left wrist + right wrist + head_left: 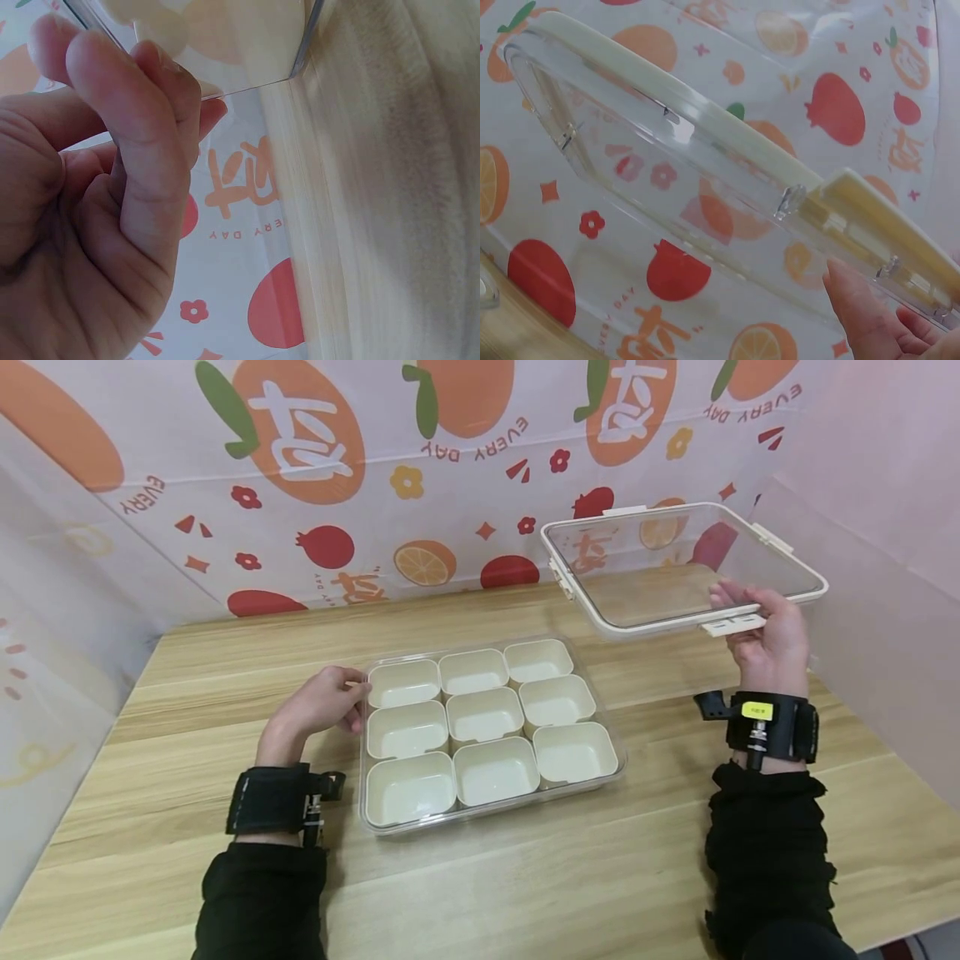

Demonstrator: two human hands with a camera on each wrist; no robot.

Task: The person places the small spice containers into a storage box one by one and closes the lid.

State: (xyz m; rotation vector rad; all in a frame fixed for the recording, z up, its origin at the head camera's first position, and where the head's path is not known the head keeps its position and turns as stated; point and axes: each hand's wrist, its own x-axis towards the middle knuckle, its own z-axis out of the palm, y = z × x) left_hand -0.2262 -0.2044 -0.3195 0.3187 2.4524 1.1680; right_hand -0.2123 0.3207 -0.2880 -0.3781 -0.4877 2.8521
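Observation:
A clear plastic box (495,800) holds cream compartment cups (411,789) set in rows of three. My left hand (322,700) grips the box's left side near its back corner, fingers bent against the rim. Close up in the left wrist view, the fingertips (161,67) meet the clear wall. To the right, raised above the table, my right hand (772,631) holds a transparent lid (637,593) with a cream rim by its near right edge. A cream clip flap (733,625) hangs beside that hand. In the right wrist view, part of the hand is out of frame.
The box stands on a wood-grain table (480,893). Behind it hangs a fruit-printed cloth (480,468), and a pale wall (870,568) bounds the right side. Black straps with cameras circle both wrists.

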